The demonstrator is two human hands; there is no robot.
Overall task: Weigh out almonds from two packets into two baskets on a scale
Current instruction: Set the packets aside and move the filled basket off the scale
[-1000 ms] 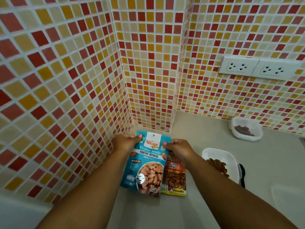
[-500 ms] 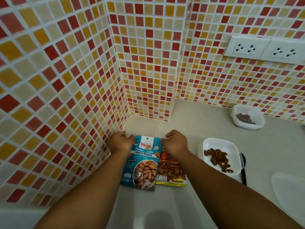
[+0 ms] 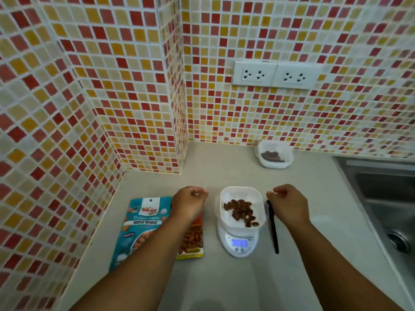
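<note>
The surface point(image 3: 292, 277) carries everything, and the scale point(image 3: 239, 240) near its middle serves as the landmark. Half a second ago both hands lay on the two packets in the corner by the tiled wall; now they have let go and moved across to flank the scale. That suggests the packets are finished with for the moment and attention has turned to the weighing.

To the right of the scale, well apart, is the steel sink point(image 3: 381, 198). To its left lie the packets, flat on the surface: the blue packet point(image 3: 139, 225) farther off, and the orange packet point(image 3: 193, 241) between it and the scale, partly under the left forearm. On top of the scale sits the white basket point(image 3: 241, 195) with a loose layer of almonds point(image 3: 241, 211) in it. The second basket point(image 3: 274, 153), behind the scale and near the back wall, holds something dark, too blurred to name.

The left hand point(image 3: 189, 202) hovers just left of the basket, its fingers curled in loosely and holding nothing that can be seen. The right hand point(image 3: 286, 202) hovers just right of it in the same way, fingers bent and apparently empty. Just right of the scale, under that hand, lies a thin black tool point(image 3: 272, 230). The scale's display point(image 3: 239, 243) is lit, but its reading is too small to make out.

With both hands on either side of the basket, lifting it off looks like the likely next step.
</note>
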